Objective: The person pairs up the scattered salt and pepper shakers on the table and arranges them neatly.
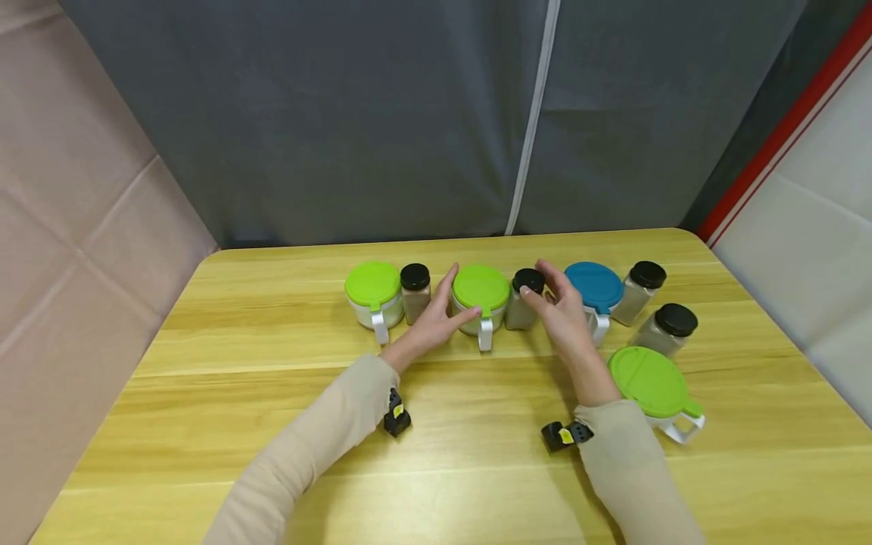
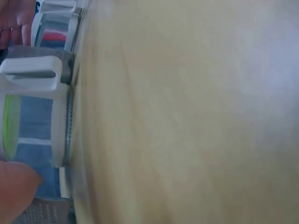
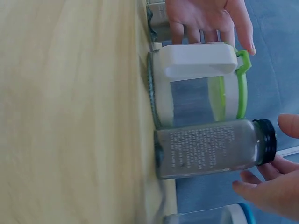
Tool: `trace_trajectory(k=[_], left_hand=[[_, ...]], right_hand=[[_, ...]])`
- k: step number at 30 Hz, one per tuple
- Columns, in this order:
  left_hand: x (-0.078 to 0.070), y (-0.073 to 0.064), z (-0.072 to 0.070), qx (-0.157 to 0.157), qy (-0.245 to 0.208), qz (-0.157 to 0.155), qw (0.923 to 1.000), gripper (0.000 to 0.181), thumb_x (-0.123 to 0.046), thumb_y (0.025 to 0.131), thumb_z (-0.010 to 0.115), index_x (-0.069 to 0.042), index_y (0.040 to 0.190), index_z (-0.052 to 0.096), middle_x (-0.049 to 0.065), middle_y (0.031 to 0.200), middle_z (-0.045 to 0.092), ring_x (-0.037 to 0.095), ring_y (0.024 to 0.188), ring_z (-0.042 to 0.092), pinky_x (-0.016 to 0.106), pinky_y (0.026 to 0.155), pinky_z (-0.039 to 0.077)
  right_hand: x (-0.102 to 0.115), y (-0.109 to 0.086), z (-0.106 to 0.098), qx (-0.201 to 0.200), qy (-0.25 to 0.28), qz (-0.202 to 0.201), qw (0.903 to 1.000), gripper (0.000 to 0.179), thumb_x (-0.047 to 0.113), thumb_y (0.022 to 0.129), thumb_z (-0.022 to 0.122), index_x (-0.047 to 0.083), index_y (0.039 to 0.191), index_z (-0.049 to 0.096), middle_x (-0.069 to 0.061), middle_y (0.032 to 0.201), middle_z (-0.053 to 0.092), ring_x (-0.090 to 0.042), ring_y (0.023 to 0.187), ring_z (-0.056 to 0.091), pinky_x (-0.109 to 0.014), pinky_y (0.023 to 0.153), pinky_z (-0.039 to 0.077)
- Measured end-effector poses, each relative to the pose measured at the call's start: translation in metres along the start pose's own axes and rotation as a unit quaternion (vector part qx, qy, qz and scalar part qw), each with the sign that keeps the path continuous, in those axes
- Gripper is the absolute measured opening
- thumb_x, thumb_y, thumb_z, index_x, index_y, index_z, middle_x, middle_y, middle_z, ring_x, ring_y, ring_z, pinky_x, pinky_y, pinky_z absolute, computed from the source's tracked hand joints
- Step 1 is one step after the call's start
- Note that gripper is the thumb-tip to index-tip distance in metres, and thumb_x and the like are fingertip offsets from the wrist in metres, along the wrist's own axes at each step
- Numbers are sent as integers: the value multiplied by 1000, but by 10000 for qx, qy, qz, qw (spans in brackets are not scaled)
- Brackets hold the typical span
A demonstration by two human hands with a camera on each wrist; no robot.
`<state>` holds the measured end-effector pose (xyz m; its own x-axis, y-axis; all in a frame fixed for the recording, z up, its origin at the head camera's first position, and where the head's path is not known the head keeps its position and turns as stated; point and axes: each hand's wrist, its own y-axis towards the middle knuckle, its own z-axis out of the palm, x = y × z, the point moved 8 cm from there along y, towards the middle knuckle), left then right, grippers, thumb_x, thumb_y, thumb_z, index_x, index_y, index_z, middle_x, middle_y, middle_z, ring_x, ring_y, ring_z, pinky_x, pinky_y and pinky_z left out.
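My left hand (image 1: 434,318) is beside the middle jar (image 1: 481,288), which has a green lid and a white handle. Its fingers are straight along the jar's left side, and the thumb reaches across the front. My right hand (image 1: 565,318) is around the top of a square shaker bottle (image 3: 205,147) with a black cap (image 1: 528,281). In the right wrist view, thumb and fingers are spread on either side of that cap, with a gap at the thumb. Whether the fingertips touch the bottle I cannot tell. Both containers stand upright on the table.
Left of my hands stand another green-lidded jar (image 1: 373,286) and a black-capped bottle (image 1: 415,291). On the right are a blue-lidded jar (image 1: 594,286), two black-capped bottles, and a green-lidded jar (image 1: 650,382) near my right forearm. A grey curtain (image 1: 381,121) hangs behind the wooden table (image 1: 470,454).
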<state>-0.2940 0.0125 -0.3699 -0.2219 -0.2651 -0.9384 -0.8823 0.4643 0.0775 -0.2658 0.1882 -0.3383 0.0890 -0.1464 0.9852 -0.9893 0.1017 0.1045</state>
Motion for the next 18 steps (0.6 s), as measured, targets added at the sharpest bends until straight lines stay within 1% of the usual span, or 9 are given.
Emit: trace_trajectory(k=[2, 3, 6, 8, 10, 13, 15, 18], left_hand=[[2, 3, 0, -122, 247, 210, 9994, 85, -28, 89, 60, -19, 147, 0, 3, 152, 0, 17, 136, 2, 39, 108, 9], [1, 3, 1, -174, 396, 332, 9985, 85, -28, 88, 61, -20, 148, 0, 3, 152, -1, 16, 136, 2, 40, 108, 10], [-7, -1, 2, -282, 706, 723, 9945, 86, -26, 87, 63, -19, 148, 2, 2, 152, -1, 15, 136, 2, 43, 107, 12], [-12, -4, 4, -321, 835, 923, 9917, 86, -25, 87, 63, -18, 148, 3, 1, 152, -1, 15, 136, 3, 45, 106, 13], [-18, -8, 5, -354, 822, 1066, 9903, 86, -24, 86, 63, -18, 148, 4, 0, 152, 0, 15, 136, 3, 47, 106, 14], [-24, -13, 7, -434, 736, 1178, 9894, 85, -23, 86, 64, -20, 148, 6, -2, 152, 2, 13, 136, 5, 48, 105, 14], [-29, -17, 7, -521, 657, 1266, 9884, 83, -23, 86, 64, -20, 148, 9, -3, 152, 4, 13, 136, 6, 50, 105, 14], [-37, -23, 8, -673, 578, 1445, 9855, 81, -22, 85, 64, -19, 147, 13, -3, 151, 6, 13, 136, 4, 52, 105, 11]], right_hand=[[4, 0, -1, -48, -205, -110, 9997, 58, 8, 91, 55, 1, 141, 28, -11, 146, 27, -22, 134, 20, -36, 108, 16], [6, 0, -2, -66, -298, -155, 9994, 58, 9, 91, 56, 2, 141, 29, -11, 146, 27, -22, 134, 19, -36, 108, 16], [13, -1, -4, -109, -538, -273, 9981, 58, 11, 91, 57, 4, 141, 30, -10, 145, 28, -21, 134, 20, -36, 108, 17], [18, -3, -4, -130, -690, -339, 9970, 58, 14, 91, 57, 5, 141, 31, -8, 145, 28, -19, 133, 21, -35, 107, 18], [24, -4, -6, -160, -817, -431, 9956, 57, 15, 91, 58, 6, 141, 32, -8, 145, 29, -19, 133, 22, -35, 107, 19], [34, -6, -8, -161, -964, -612, 9933, 57, 16, 91, 58, 6, 141, 32, -8, 144, 30, -18, 133, 23, -36, 107, 20], [40, -8, -9, -137, -1010, -715, 9922, 57, 16, 90, 58, 6, 141, 33, -8, 144, 31, -18, 133, 23, -36, 107, 20], [51, -13, -12, -66, -1055, -806, 9911, 58, 17, 91, 58, 7, 141, 32, -8, 145, 30, -19, 133, 22, -37, 106, 21]])
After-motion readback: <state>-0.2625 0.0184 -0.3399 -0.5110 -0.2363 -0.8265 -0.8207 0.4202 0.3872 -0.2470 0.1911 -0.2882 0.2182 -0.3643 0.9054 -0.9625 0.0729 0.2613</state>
